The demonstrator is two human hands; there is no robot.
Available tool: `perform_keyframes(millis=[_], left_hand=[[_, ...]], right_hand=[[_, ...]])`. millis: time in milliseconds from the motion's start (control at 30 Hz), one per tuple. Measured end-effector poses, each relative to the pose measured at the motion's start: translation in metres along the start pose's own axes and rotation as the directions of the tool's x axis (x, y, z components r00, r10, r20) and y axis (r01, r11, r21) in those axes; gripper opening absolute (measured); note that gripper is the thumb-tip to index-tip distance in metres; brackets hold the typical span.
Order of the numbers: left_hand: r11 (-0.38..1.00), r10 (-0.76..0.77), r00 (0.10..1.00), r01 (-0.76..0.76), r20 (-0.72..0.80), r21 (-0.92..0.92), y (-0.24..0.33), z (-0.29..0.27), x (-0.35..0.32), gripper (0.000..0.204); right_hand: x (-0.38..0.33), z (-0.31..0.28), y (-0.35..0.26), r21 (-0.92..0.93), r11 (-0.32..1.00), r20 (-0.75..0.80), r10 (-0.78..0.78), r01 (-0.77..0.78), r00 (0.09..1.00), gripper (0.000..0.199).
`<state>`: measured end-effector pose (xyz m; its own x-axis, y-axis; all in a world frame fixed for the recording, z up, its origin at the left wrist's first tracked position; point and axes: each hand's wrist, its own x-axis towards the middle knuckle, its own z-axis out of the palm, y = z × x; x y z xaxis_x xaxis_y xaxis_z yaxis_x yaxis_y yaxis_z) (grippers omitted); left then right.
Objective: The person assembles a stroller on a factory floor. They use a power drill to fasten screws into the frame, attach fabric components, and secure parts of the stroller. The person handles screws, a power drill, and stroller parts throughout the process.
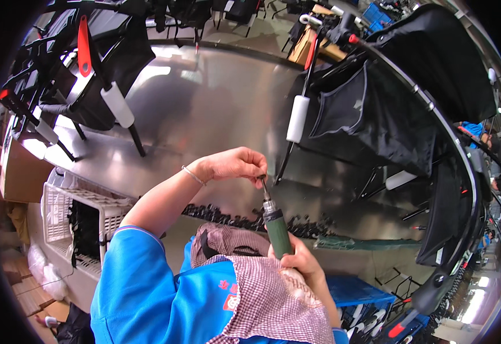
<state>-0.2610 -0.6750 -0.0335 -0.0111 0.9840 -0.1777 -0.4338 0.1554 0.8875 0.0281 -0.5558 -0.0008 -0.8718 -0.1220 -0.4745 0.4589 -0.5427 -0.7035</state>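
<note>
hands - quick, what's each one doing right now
Left hand: closed, pinching a small dark part at the tip of the driver's bit.
Right hand: closed around the green power screwdriver.

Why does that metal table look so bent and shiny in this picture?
Head view: the fisheye lens bows the steel table toward the rim; overhead light glares off it, upper left; the left hand and green driver in the right hand stay sharp; black corners are the lens edge.

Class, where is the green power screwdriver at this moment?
In the head view, the green power screwdriver stands upright just right of centre, gripped low by the right hand. Its bit meets the left hand above, with a row of small black parts behind.
</note>
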Motion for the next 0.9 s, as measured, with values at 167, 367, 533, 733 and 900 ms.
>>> perform_keyframes(millis=[167, 367, 533, 733, 900], left_hand=[[0.417, 0.503, 0.864, -0.209, -0.032, 0.885, 0.064, -0.030, 0.084, 0.024], [0.361, 0.917, 0.264, -0.222, -0.300, 0.906, 0.155, -0.083, 0.180, 0.035], [0.671, 0.679, 0.701, -0.471, -0.218, 0.573, 0.151, -0.096, 0.225, 0.032], [0.352, 0.910, 0.381, -0.500, -0.164, 0.791, 0.135, -0.062, 0.232, 0.033], [0.097, 0.994, 0.080, -0.292, -0.077, 0.951, 0.132, -0.041, 0.245, 0.042]], right_hand=[[-0.007, -0.017, -0.018, -0.087, 0.978, -0.127, -0.202, 0.192, 0.971, 0.081], [-0.020, -0.020, -0.026, -0.073, 0.970, -0.252, -0.242, 0.231, 0.937, 0.078], [-0.018, -0.025, -0.020, -0.139, 0.972, -0.325, -0.227, 0.191, 0.918, 0.072], [-0.010, -0.025, -0.029, -0.097, 0.985, -0.338, -0.166, 0.141, 0.926, 0.075], [-0.006, -0.028, -0.029, -0.114, 0.988, -0.335, -0.139, 0.106, 0.932, 0.078]])
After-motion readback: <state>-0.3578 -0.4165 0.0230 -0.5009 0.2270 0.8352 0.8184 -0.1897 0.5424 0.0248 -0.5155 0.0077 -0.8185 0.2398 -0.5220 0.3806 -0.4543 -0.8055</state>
